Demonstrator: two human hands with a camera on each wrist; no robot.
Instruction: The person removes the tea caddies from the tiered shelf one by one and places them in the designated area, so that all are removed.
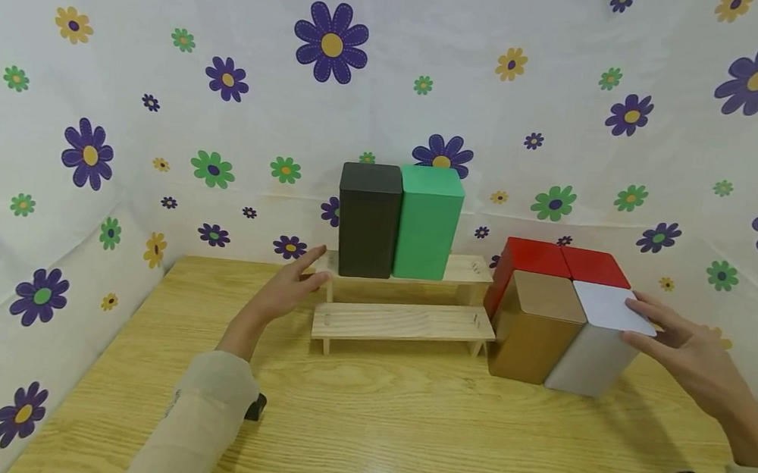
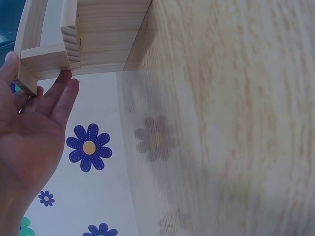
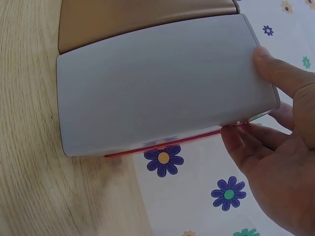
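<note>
A two-tier light wooden shelf (image 1: pixel 405 321) stands on the table, with a black tin (image 1: pixel 368 224) and a green tin (image 1: pixel 428 226) side by side on its upper tier. My left hand (image 1: pixel 285 288) is at the left end of that tier, thumb at the front edge and fingers behind; the left wrist view shows the fingertips (image 2: pixel 64 78) against the wood. To the right of the shelf, a white tin (image 1: pixel 592 360) stands next to a gold tin (image 1: pixel 537 332). With thumb and fingers at its upper right side, my right hand (image 1: pixel 690 354) grips the white tin.
Two red tins (image 1: pixel 538 256) stand behind the gold and white ones, close to the back wall. A white cloth with printed flowers (image 1: pixel 259 133) hangs around the wooden table (image 1: pixel 368 418) at the back and sides.
</note>
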